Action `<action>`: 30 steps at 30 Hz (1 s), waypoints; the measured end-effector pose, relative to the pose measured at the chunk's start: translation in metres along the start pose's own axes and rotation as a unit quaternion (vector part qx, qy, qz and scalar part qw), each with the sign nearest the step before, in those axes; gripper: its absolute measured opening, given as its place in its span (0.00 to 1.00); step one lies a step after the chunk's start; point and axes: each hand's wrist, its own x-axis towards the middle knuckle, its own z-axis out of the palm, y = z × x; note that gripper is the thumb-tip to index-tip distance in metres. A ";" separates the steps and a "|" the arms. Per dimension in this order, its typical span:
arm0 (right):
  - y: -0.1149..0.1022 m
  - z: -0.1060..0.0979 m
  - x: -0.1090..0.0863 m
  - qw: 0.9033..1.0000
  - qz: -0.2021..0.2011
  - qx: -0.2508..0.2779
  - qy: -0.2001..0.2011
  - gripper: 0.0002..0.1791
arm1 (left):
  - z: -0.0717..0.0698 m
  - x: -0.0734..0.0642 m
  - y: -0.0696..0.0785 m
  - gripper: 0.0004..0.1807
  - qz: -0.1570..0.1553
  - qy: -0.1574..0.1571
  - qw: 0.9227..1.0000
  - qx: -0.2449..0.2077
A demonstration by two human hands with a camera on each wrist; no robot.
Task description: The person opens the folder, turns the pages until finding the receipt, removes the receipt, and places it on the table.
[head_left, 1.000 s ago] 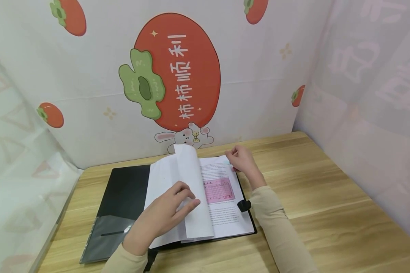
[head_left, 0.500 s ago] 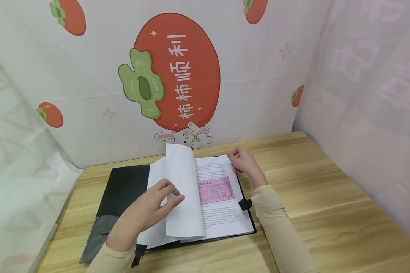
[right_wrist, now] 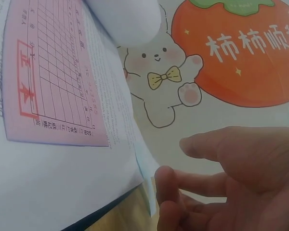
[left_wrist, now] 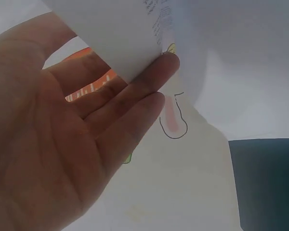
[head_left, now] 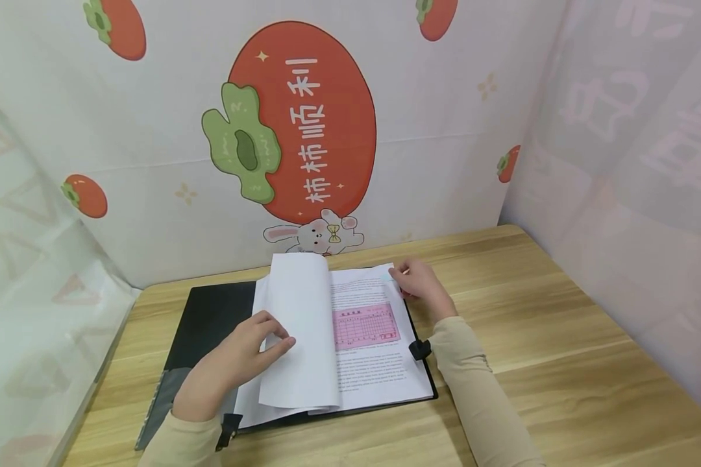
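An open black folder holds a stack of white printed sheets. One page is lifted and curls over to the left. My left hand is at this page, its fingers loosely bent; in the left wrist view the sheet's corner lies against the fingers. On the uncovered right-hand sheet a pink form with a printed grid shows among the text. My right hand stays by the folder's far right corner, fingers relaxed, thumb and index apart. A pale blue tab sticks out beside its fingertips.
The folder lies on a wooden table. A white cloth backdrop with persimmon and rabbit drawings hangs close behind it. A grey pocket sits at the folder's near left. Black bands are strapped at both wrists.
My left hand has moved left, and the lifted page has turned further left with it. More of the pink form is uncovered. My right hand has barely moved.
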 end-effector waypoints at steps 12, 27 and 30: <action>0.000 0.004 0.000 1.000 0.016 0.005 -0.016 0.24 | 0.004 -0.001 -0.013 0.15 -0.077 -0.054 0.996 0.000; -0.001 0.008 -0.002 0.999 0.020 -0.020 -0.023 0.23 | 0.005 -0.002 -0.027 0.20 -0.147 -0.078 0.986 0.019; -0.001 0.009 -0.002 0.999 0.022 -0.017 -0.024 0.23 | 0.005 -0.002 -0.027 0.21 -0.155 -0.083 0.984 0.020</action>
